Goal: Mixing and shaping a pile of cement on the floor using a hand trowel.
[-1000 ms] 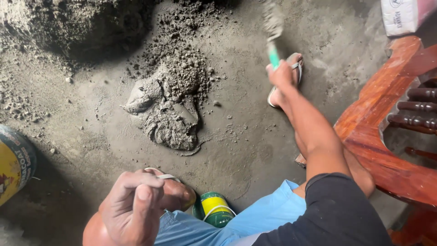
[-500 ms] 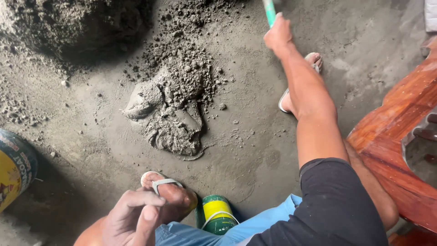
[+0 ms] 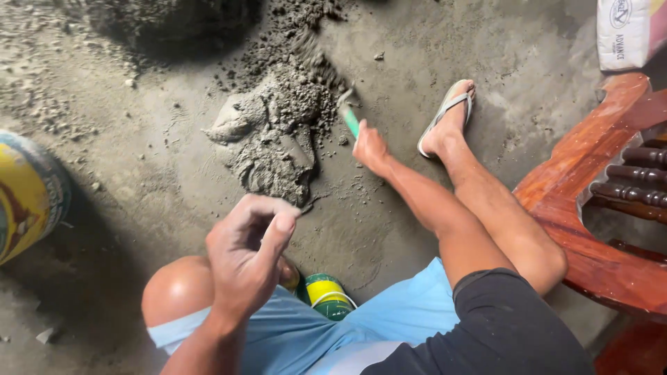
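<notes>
Concrete floor (image 3: 174, 167) is carrying a grey cement heap (image 3: 274, 139), partly wetted, dry crumbs still lying around it. White sack (image 3: 629, 31) is sitting top right, yellow bucket (image 3: 28, 194) far left, green-yellow can (image 3: 326, 295) between the knees. Right hand (image 3: 368, 147) is clenching a green-handled trowel (image 3: 347, 114), blade touching the heap. Left hand (image 3: 246, 257) is hovering, its grip loose and holding nothing.

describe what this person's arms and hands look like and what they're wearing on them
Both hands are bare, with no gloves, rings or watch in view. The left hand and its forearm are uncovered as far as the frame shows. The right hand and forearm are also bare, up to a short black sleeve covering the upper arm. The fingers look dusty with grey powder.
</notes>
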